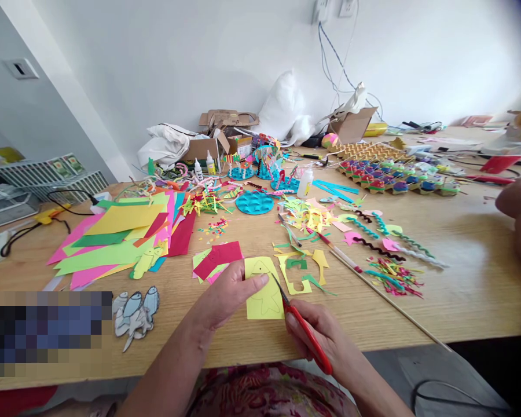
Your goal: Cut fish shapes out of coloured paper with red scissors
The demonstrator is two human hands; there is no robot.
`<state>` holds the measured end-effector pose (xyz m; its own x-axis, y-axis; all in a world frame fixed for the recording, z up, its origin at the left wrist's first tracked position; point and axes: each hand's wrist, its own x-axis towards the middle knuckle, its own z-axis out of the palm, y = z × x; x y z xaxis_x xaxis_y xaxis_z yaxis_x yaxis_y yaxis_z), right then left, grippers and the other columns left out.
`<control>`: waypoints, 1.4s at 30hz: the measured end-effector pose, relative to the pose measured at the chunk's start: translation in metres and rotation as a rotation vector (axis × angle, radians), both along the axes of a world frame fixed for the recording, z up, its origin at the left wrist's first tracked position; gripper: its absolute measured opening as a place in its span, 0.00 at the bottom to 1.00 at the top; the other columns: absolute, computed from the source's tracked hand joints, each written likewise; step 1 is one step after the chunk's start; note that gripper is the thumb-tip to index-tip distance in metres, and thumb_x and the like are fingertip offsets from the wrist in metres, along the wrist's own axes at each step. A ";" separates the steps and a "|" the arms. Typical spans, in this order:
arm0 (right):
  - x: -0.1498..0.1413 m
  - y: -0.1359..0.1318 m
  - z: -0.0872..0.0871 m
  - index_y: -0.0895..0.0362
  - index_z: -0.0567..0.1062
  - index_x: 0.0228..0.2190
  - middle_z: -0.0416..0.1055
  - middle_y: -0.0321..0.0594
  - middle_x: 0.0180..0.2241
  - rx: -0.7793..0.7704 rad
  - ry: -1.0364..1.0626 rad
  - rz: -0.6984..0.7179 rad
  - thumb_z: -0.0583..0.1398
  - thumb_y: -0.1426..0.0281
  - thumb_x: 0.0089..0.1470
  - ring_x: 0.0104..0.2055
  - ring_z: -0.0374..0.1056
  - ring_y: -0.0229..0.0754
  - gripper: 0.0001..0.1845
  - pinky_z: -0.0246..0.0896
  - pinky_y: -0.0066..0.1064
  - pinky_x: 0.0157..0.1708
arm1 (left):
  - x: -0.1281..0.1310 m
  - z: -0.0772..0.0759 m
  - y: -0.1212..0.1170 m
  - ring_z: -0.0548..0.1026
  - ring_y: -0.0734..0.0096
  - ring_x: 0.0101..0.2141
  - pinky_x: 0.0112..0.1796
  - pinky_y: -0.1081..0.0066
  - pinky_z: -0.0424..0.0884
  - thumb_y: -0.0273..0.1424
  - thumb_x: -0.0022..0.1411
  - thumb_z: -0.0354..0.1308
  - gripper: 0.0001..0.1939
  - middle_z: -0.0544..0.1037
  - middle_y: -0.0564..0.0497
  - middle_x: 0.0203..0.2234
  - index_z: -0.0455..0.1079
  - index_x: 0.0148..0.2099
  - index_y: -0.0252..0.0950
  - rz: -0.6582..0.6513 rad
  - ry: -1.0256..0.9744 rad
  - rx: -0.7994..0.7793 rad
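My left hand (pixel 232 292) pinches a yellow sheet of paper (pixel 260 304) at its left side, thumb on top. A fish-like outline with a small eye is drawn on the sheet. In my right hand (pixel 315 327) is a pair of red-handled scissors (pixel 308 336), its blades at the sheet's right edge. Whether the blades are parted is hard to see. Just beyond lie yellow and green paper offcuts (pixel 296 284). Behind my left hand is a small stack of red, pink and green paper pieces (pixel 219 259). Cut-out grey-blue fish (pixel 134 315) lie to the left.
Coloured paper sheets (pixel 113 237) spread at the left. A thin wooden stick (pixel 391 298) crosses the table's right side near pipe cleaners (pixel 377 249) and paper shreds (pixel 393 277). Farther back stand glue bottles (pixel 305 182), a blue disc (pixel 255 202) and egg cartons (pixel 399 176). Another person's hand (pixel 518 202) shows at right.
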<state>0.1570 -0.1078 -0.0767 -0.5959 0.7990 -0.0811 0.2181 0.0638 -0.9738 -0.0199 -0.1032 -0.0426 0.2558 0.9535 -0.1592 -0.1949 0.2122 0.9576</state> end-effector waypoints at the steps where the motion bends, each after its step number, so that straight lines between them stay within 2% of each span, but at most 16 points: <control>1: 0.000 0.000 0.000 0.55 0.58 0.17 0.55 0.30 0.15 0.004 -0.001 -0.002 0.47 0.46 0.53 0.18 0.50 0.34 0.28 0.43 0.26 0.18 | 0.000 0.000 0.000 0.73 0.72 0.25 0.29 0.74 0.68 0.36 0.52 0.60 0.13 0.77 0.50 0.25 0.74 0.37 0.33 0.005 0.003 0.005; 14: -0.001 -0.001 0.002 0.55 0.57 0.17 0.52 0.29 0.15 -0.026 -0.013 0.011 0.47 0.46 0.54 0.19 0.50 0.34 0.27 0.45 0.26 0.19 | 0.004 0.001 0.000 0.72 0.73 0.23 0.28 0.74 0.69 0.36 0.47 0.63 0.13 0.76 0.52 0.20 0.75 0.34 0.32 -0.010 -0.059 -0.039; 22: 0.002 0.000 -0.007 0.55 0.56 0.18 0.52 0.29 0.17 0.029 -0.014 0.017 0.47 0.50 0.57 0.19 0.49 0.33 0.26 0.43 0.25 0.19 | 0.002 -0.001 0.001 0.73 0.71 0.24 0.29 0.72 0.70 0.34 0.49 0.61 0.13 0.77 0.51 0.21 0.74 0.37 0.31 -0.033 -0.057 -0.034; 29: 0.002 0.000 -0.007 0.56 0.57 0.18 0.54 0.30 0.16 0.076 -0.036 0.005 0.47 0.50 0.57 0.19 0.49 0.33 0.26 0.43 0.26 0.19 | 0.001 -0.005 0.001 0.72 0.74 0.24 0.28 0.74 0.70 0.34 0.52 0.60 0.11 0.76 0.52 0.21 0.73 0.35 0.32 -0.023 -0.047 -0.016; 42: 0.000 -0.001 -0.003 0.55 0.58 0.17 0.54 0.30 0.16 -0.005 -0.005 0.010 0.48 0.47 0.53 0.19 0.51 0.34 0.27 0.45 0.26 0.19 | 0.005 -0.003 -0.001 0.71 0.74 0.22 0.27 0.75 0.68 0.38 0.47 0.63 0.16 0.74 0.53 0.19 0.73 0.36 0.32 -0.011 -0.024 -0.060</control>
<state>0.1572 -0.1091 -0.0796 -0.6032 0.7927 -0.0883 0.2221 0.0607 -0.9731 -0.0152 -0.1038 -0.0459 0.2705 0.9396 -0.2099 -0.2149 0.2714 0.9382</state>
